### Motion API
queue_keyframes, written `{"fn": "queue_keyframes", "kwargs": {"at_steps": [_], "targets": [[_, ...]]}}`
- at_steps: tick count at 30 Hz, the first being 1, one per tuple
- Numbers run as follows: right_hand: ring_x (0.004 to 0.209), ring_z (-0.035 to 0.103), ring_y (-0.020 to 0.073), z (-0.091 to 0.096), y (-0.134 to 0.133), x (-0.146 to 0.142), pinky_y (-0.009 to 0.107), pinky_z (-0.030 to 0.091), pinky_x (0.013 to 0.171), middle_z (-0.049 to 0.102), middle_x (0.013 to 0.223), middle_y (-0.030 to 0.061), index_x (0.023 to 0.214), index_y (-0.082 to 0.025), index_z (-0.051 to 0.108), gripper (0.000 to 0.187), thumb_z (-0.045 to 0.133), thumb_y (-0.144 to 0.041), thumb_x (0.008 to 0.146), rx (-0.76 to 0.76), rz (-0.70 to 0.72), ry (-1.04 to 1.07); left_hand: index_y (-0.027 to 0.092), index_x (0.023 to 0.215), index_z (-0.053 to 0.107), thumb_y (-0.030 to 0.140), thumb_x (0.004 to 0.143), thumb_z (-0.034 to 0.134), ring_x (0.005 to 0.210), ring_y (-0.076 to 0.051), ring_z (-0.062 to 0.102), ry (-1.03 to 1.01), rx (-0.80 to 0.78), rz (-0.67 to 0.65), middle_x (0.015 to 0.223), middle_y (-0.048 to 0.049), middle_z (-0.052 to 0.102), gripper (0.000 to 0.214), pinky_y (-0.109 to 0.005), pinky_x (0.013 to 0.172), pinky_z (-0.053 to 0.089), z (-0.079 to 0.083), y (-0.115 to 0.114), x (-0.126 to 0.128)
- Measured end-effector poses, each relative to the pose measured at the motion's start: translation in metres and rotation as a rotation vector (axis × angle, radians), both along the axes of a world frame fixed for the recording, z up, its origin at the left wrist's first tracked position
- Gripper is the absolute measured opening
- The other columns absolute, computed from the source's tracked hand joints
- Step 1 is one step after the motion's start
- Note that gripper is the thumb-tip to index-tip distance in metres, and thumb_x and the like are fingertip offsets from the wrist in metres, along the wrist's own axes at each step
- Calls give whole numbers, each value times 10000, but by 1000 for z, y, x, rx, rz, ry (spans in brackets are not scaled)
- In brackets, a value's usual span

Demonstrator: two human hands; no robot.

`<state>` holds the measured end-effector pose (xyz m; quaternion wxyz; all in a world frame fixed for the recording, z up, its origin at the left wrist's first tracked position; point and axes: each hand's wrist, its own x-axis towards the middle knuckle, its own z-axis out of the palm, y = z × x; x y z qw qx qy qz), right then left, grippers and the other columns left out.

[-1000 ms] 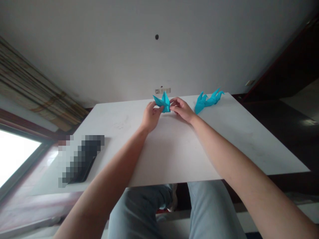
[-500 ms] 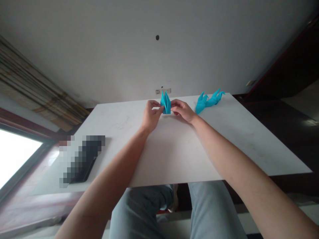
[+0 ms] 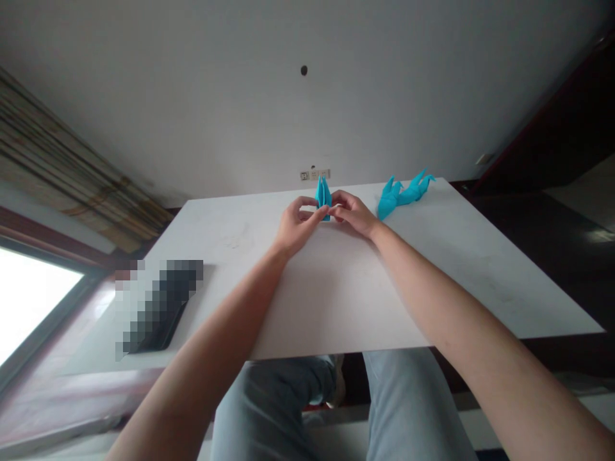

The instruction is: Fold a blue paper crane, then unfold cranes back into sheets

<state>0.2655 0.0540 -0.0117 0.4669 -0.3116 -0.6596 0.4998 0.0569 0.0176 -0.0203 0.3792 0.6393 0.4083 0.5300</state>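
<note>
A blue folded paper piece point(image 3: 323, 191) with two upright points stands between my hands, near the far edge of the white table point(image 3: 327, 288). My left hand point(image 3: 298, 223) grips its left side, thumb across the lower front and fingers behind. From the right, my right hand point(image 3: 353, 214) pinches the other side, its thumb and fingertips meeting the paper near the bottom. Part of the lower paper is hidden by my fingers. To the right of my right hand lie blue origami cranes point(image 3: 390, 198), touching one another.
A dark, pixelated flat object point(image 3: 161, 310) lies on the table's left side. Behind the table is a wall with sockets point(image 3: 314, 175). A curtain point(image 3: 62, 153) hangs at the left, and my legs are under the near edge.
My left hand has moved slightly right, and its thumb now lies further across the paper. The folded paper has turned narrower and shifted a little right. My right hand stays nearly in place.
</note>
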Motion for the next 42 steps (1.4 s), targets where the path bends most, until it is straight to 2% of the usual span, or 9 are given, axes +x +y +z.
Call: {"fn": "queue_keyframes", "kwargs": {"at_steps": [4, 9, 13, 17, 20, 24, 30, 36, 42], "targets": [[657, 515, 119, -2, 1, -1, 298, 384, 627, 699, 887, -33, 939, -244, 682, 299, 846, -421, 762, 19, -8, -17, 235, 1169, 727, 495, 944, 943, 629, -138, 724, -6, -37, -16, 798, -24, 824, 406, -217, 504, 436, -3, 2, -1], [626, 493, 119, -1, -1, -2, 308, 370, 614, 661, 813, -47, 933, -245, 683, 272, 818, -454, 823, 22, -42, -53, 245, 1138, 728, 354, 979, 874, 529, -100, 608, 9, 2, 8, 709, 35, 745, 242, -205, 463, 354, -10, 9, -3], [611, 499, 110, -1, -1, -2, 308, 372, 607, 669, 844, -43, 934, -250, 656, 332, 838, -507, 828, 11, -62, -35, 251, 1177, 717, 307, 975, 846, 658, -137, 725, -20, 25, 21, 831, 10, 803, 246, -214, 525, 479, -13, 12, -3], [661, 532, 115, -5, 2, -1, 302, 408, 616, 715, 993, -15, 955, -261, 633, 363, 883, -473, 799, 15, -68, -12, 244, 1175, 698, 222, 962, 821, 874, -165, 832, -29, 59, 25, 1045, -24, 841, 247, -273, 751, 647, -12, 14, -3], [692, 542, 124, -10, 5, 0, 296, 422, 612, 719, 1071, -8, 986, -278, 615, 413, 923, -446, 768, 6, -102, -3, 238, 1168, 670, 190, 959, 810, 921, -152, 834, -16, 91, 40, 1186, -44, 825, 256, -303, 843, 680, -13, 16, -3], [774, 568, 157, -14, 10, 0, 290, 450, 641, 720, 1054, -7, 1030, -300, 603, 529, 990, -431, 694, 16, -138, 34, 261, 1283, 611, 151, 941, 818, 880, -125, 804, 14, 125, 80, 1194, -26, 764, 414, -297, 817, 679, -16, 19, -5], [955, 656, 210, -15, 14, -1, 332, 529, 812, 725, 996, 13, 982, -271, 657, 505, 1019, -487, 703, 64, -128, 17, 262, 1217, 660, 146, 959, 820, 718, -85, 687, 51, 125, 96, 970, 23, 691, 325, -221, 659, 578, -15, 19, -5], [710, 561, 151, -16, 13, -2, 299, 430, 639, 718, 919, -28, 1080, -296, 639, 517, 987, -477, 743, -3, -121, 53, 251, 1243, 672, 189, 962, 848, 737, -69, 705, 26, 101, 115, 1212, -31, 751, 338, -232, 701, 616, -13, 15, -3], [692, 573, 148, -11, 8, -1, 289, 414, 603, 699, 880, -55, 1173, -324, 590, 526, 947, -396, 794, -4, -117, 40, 238, 1204, 707, 281, 1021, 820, 836, -117, 768, 28, 101, 86, 1261, -69, 798, 220, -234, 710, 624, -14, 16, -1]]}}
